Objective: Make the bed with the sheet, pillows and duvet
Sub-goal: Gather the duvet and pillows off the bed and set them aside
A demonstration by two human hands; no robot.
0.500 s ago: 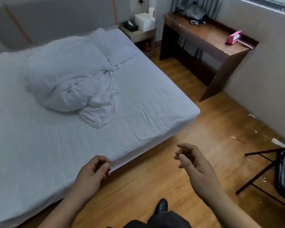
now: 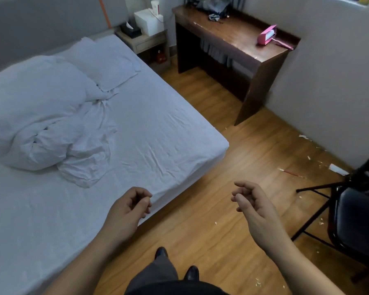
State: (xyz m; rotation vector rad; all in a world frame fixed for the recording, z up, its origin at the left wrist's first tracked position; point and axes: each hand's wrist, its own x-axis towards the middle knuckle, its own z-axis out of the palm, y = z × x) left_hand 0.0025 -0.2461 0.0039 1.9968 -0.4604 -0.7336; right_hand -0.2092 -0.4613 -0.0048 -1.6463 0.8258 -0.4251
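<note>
The duvet [image 2: 41, 116] lies bunched in a loose heap on the bed [image 2: 168, 133], toward the headboard end and on the half of the bed far from the dark wooden worktop [image 2: 232, 39]. A crumpled tail of it [image 2: 85, 167] spills toward the foot of the bed. 1 pillow [image 2: 107, 62] shows at the head of the bed, partly tucked under the heap; whether a 2nd pillow is buried beneath it I cannot tell. The sheet [image 2: 158, 145] is already spread over the bed, with shallow creases near the foot corner.

The person stands at the foot of the bed. The left hand [image 2: 128, 209] hovers over the foot edge of the bed with its fingers loosely curled, its grip released and holding nothing. The right hand [image 2: 256, 205] hangs over the floor just beyond the foot of the bed, fingers also relaxed and curled, its grip empty too.

The duvet will likely handle as bulky but light, soft and floppy, with no stiffness to keep a shape, so it should sag and drag wherever it is unsupported. The cloth looks matte and should not slip in a pinch. A fair place to take hold seems the crumpled tail nearest the foot of the bed, feeling along it for 2 corners, 1 per hand, then pulling toward the foot to open it flat. The pillow may drag along if caught in the folds.
</note>
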